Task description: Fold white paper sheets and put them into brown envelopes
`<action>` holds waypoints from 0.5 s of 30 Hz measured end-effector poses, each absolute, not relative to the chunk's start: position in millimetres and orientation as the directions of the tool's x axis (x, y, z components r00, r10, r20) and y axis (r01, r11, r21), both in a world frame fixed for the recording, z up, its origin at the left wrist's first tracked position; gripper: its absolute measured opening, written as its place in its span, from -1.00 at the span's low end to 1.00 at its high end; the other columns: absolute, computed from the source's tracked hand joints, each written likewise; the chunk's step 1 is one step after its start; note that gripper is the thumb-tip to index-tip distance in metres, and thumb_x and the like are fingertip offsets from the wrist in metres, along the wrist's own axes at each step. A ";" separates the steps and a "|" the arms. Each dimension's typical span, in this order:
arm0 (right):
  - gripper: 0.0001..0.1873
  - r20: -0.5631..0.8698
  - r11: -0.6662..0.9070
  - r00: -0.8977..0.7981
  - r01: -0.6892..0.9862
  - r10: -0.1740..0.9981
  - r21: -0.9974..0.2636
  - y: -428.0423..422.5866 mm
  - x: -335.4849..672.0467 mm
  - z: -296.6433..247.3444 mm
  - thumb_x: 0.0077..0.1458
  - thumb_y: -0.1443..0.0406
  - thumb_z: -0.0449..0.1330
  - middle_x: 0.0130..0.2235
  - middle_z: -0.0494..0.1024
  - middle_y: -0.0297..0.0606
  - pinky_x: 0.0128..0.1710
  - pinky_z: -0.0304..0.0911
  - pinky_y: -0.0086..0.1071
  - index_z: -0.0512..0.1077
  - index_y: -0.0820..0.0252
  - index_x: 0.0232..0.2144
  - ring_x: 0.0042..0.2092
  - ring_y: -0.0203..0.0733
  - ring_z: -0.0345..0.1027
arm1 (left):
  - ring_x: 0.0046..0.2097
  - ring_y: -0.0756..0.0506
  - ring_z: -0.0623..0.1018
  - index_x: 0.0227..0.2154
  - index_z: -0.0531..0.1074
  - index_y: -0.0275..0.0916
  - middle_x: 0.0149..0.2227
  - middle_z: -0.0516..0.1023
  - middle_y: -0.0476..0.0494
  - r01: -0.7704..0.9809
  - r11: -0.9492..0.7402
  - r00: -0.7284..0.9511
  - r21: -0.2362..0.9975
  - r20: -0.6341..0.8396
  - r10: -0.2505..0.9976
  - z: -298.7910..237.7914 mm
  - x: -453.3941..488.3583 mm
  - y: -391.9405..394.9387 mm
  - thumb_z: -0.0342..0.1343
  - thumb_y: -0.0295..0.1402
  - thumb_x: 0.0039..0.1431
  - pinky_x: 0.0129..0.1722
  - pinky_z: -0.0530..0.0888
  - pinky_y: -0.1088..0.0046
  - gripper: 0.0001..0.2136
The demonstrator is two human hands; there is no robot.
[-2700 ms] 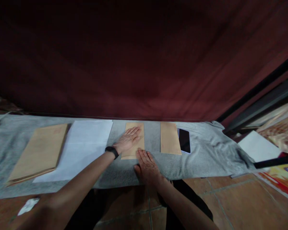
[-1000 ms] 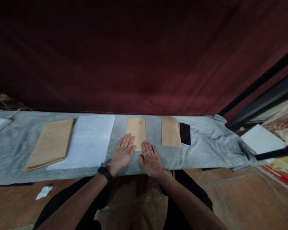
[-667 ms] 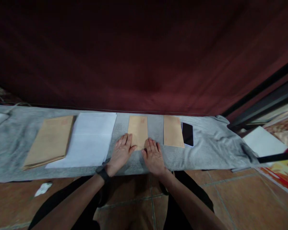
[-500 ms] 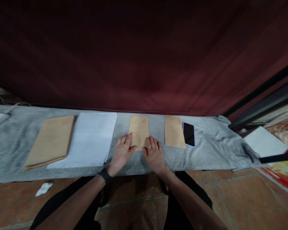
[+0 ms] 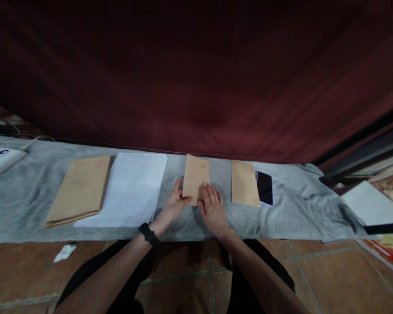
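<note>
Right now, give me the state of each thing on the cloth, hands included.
Middle envelope: left side seemingly raised
Left hand: at that envelope's left edge, grip unclear
Right hand: fingers extended, on that envelope's right side
Right envelope: lying flat
Phone: face up, screen dark
Envelope stack: piled, lying flat
White sheets: spread flat, partly under envelope stack
White device: partly out of frame, power state unclear

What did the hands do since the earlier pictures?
The bare left hand wearing a black wristband slid back from the middle of the rectangular tan paper envelope to its left edge, then turned from lying flat; that edge now looks lifted. The bare right hand stays near the lower right corner. The thick brown paper stack, white paper sheets, other tan paper envelope and black-screened phone stayed put.
</note>
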State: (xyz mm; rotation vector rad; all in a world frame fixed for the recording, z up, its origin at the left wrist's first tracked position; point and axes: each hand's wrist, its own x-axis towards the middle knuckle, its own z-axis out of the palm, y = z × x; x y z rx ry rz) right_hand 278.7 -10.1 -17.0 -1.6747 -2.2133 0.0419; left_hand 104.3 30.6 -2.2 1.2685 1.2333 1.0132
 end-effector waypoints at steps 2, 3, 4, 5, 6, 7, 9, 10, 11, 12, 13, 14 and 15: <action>-0.32 0.255 0.365 -0.304 0.900 0.918 -0.240 -11.3 276.8 -9.4 0.38 0.14 -0.03 0.42 0.13 -0.04 0.32 -0.01 -0.01 -0.02 0.26 0.43 0.38 0.06 0.01 | -0.15 -0.15 0.61 0.39 -0.05 -0.25 -0.13 0.64 -0.15 -0.090 0.148 0.097 0.985 -0.139 0.986 7.0 106.7 31.2 0.24 -0.39 0.03 -0.12 0.51 0.32 -0.12; -0.29 0.242 0.384 -0.328 0.892 0.913 -0.239 -11.9 275.8 -5.7 0.36 0.11 0.00 0.40 0.17 -0.02 0.29 0.06 -0.01 -0.02 0.26 0.43 0.34 0.09 0.08 | -0.16 -0.15 0.61 0.36 0.05 -0.25 -0.14 0.64 -0.14 -0.149 0.170 0.103 0.974 -0.155 0.982 12.6 108.0 31.1 0.28 -0.39 0.00 -0.14 0.51 0.35 -0.15; -0.29 0.227 0.388 -0.338 0.891 0.914 -0.236 -12.2 275.1 -2.2 0.35 0.12 0.02 0.36 0.23 0.01 0.24 0.13 -0.02 0.00 0.27 0.43 0.28 0.11 0.15 | -0.17 -0.14 0.61 0.32 0.15 -0.25 -0.15 0.65 -0.13 -0.186 0.175 0.125 0.967 -0.154 0.980 18.0 109.3 30.8 0.31 -0.38 -0.02 -0.17 0.50 0.38 -0.19; -0.31 0.213 0.379 -0.333 0.896 0.918 -0.232 -12.0 275.0 0.9 0.35 0.15 0.02 0.31 0.30 0.04 0.20 0.18 -0.01 0.02 0.27 0.42 0.21 0.12 0.22 | -0.20 -0.13 0.60 0.28 0.24 -0.24 -0.16 0.65 -0.12 -0.207 0.174 0.150 0.963 -0.145 0.978 22.7 110.8 30.2 0.34 -0.36 -0.03 -0.22 0.49 0.42 -0.24; -0.35 0.205 0.363 -0.320 0.903 0.925 -0.228 -11.2 275.7 3.5 0.36 0.21 0.00 0.26 0.35 0.06 0.16 0.22 -0.02 0.05 0.27 0.41 0.16 0.12 0.26 | -0.25 -0.10 0.59 0.24 0.30 -0.23 -0.18 0.65 -0.10 -0.220 0.173 0.174 0.960 -0.136 0.975 26.5 112.3 29.5 0.36 -0.33 -0.04 -0.28 0.47 0.45 -0.27; -0.38 0.206 0.347 -0.302 0.908 0.931 -0.235 -9.7 277.3 5.8 0.36 0.27 -0.03 0.20 0.40 0.07 0.14 0.25 -0.02 0.08 0.27 0.41 0.11 0.11 0.29 | -0.30 -0.07 0.57 0.22 0.33 -0.21 -0.21 0.65 -0.08 -0.233 0.174 0.190 0.957 -0.130 0.973 29.2 113.8 28.6 0.37 -0.29 -0.02 -0.34 0.45 0.48 -0.30; -0.42 0.249 0.319 -0.247 0.895 0.936 -0.313 -4.8 283.1 9.4 0.36 0.35 -0.10 0.11 0.45 0.05 0.12 0.29 -0.08 0.13 0.25 0.39 0.07 0.06 0.33 | -0.37 -0.03 0.54 0.22 0.34 -0.19 -0.27 0.63 -0.07 -0.276 0.192 0.218 0.942 -0.133 0.967 31.3 116.6 26.8 0.34 -0.15 0.05 -0.39 0.42 0.49 -0.33; -0.43 0.287 0.311 -0.206 0.866 0.935 -0.393 -1.7 286.8 10.8 0.37 0.35 -0.13 0.07 0.46 0.03 0.11 0.31 -0.13 0.16 0.24 0.37 0.07 0.02 0.35 | -0.36 -0.03 0.55 0.22 0.34 -0.20 -0.28 0.62 -0.08 -0.303 0.211 0.235 0.929 -0.142 0.962 31.3 117.9 25.9 0.30 -0.07 0.11 -0.37 0.44 0.47 -0.35; -0.46 0.326 0.303 -0.150 0.817 0.933 -0.491 1.7 290.6 12.0 0.38 0.33 -0.14 0.04 0.46 -0.01 0.10 0.32 -0.17 0.21 0.23 0.35 0.05 -0.02 0.36 | -0.33 -0.05 0.57 0.21 0.35 -0.22 -0.27 0.62 -0.11 -0.325 0.234 0.250 0.916 -0.156 0.956 30.8 119.1 24.8 0.25 -0.01 0.15 -0.33 0.47 0.45 -0.36; -0.48 0.356 0.293 -0.081 0.748 0.931 -0.595 5.0 294.0 13.0 0.39 0.29 -0.14 0.01 0.47 -0.04 0.09 0.33 -0.21 0.27 0.21 0.30 0.04 -0.06 0.38 | -0.27 -0.08 0.60 0.20 0.36 -0.24 -0.25 0.62 -0.15 -0.336 0.261 0.264 0.905 -0.175 0.948 30.2 120.3 23.5 0.22 0.02 0.18 -0.28 0.49 0.41 -0.38; -0.51 0.369 0.279 -0.005 0.665 0.929 -0.693 8.0 296.6 13.7 0.40 0.24 -0.13 -0.01 0.47 -0.07 0.09 0.33 -0.23 0.35 0.20 0.24 0.04 -0.09 0.39 | -0.22 -0.10 0.61 0.18 0.38 -0.25 -0.21 0.62 -0.19 -0.333 0.290 0.277 0.897 -0.201 0.940 29.5 121.6 22.0 0.21 0.02 0.18 -0.23 0.51 0.38 -0.39; -0.53 0.364 0.260 0.073 0.571 0.929 -0.779 10.5 298.0 14.1 0.40 0.18 -0.11 -0.02 0.48 -0.09 0.10 0.33 -0.22 0.41 0.19 0.17 0.04 -0.10 0.40 | -0.17 -0.12 0.62 0.16 0.39 -0.25 -0.17 0.63 -0.22 -0.322 0.318 0.290 0.892 -0.227 0.930 28.8 123.1 20.2 0.24 -0.01 0.18 -0.19 0.52 0.35 -0.42; -0.54 0.339 0.239 0.143 0.466 0.930 -0.852 12.3 297.9 13.9 0.39 0.12 -0.09 -0.02 0.50 -0.10 0.12 0.32 -0.21 0.46 0.18 0.10 0.06 -0.09 0.39 | -0.14 -0.13 0.63 0.15 0.40 -0.24 -0.13 0.63 -0.24 -0.310 0.347 0.310 0.885 -0.251 0.917 28.2 124.7 18.2 0.27 -0.05 0.17 -0.15 0.53 0.34 -0.44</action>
